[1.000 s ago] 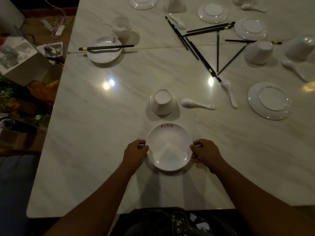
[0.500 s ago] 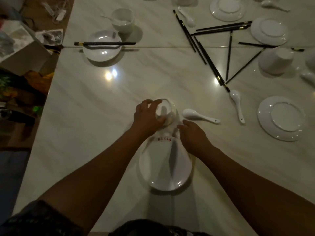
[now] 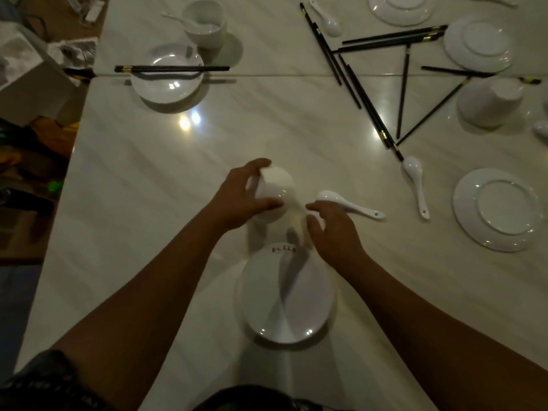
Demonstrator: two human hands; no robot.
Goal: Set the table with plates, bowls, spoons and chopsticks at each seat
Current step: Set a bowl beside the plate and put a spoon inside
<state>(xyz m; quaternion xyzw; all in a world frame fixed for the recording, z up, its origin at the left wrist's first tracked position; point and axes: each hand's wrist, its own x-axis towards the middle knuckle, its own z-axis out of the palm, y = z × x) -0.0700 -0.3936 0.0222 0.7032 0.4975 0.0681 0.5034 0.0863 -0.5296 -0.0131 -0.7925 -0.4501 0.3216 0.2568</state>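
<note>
A white plate (image 3: 284,295) with red lettering on its far rim lies on the marble table (image 3: 148,203) right in front of me. Just beyond it my left hand (image 3: 240,200) grips a small white bowl (image 3: 274,186), bottom up and tilted, with thumb and fingers round its wall. My right hand (image 3: 329,229) hovers beside the bowl with loosely bent fingers and holds nothing. A white spoon (image 3: 350,204) lies right behind that hand's fingertips.
A set place at the far left has a plate (image 3: 166,74), chopsticks (image 3: 172,68) across it and a bowl with a spoon (image 3: 204,22). Loose black chopsticks (image 3: 370,108), another spoon (image 3: 416,185), upturned plates (image 3: 495,209) and an upturned bowl (image 3: 489,102) lie to the right.
Both hands left the plate's rim and went forward. The left hand took hold of the upturned bowl and tilted it; the right hand came up beside it near the spoon.
</note>
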